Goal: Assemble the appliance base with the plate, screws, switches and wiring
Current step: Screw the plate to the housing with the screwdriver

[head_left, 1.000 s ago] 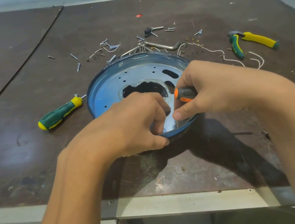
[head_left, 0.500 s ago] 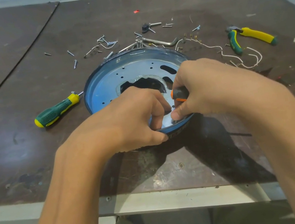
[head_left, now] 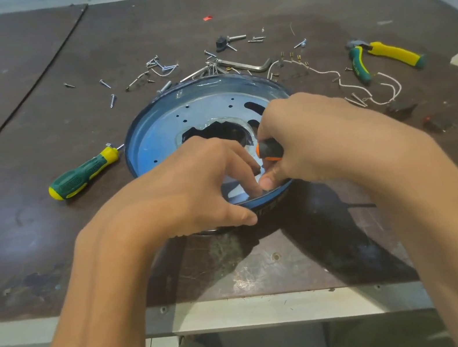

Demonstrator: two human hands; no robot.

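Two grips: left hand [head_left: 182, 193] pinches the near rim of the blue base [head_left: 155, 143]; right hand [head_left: 316, 139] holds an orange-black screwdriver [head_left: 269, 149] inside it.

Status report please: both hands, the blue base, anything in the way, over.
Left hand grips blue base at near rim. Right hand grips orange-black screwdriver, tip out of sight. Loose screws lie behind the base, apart from the work.

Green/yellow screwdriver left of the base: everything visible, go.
The screwdriver has a green ribbed handle, rubbery-looking, with a yellow butt cap and yellow collar. A short metal shank shows, pointing at the rim of the blue base; contact there is unclear. It lies flat on the brown table, angled up to the right, otherwise untouched.
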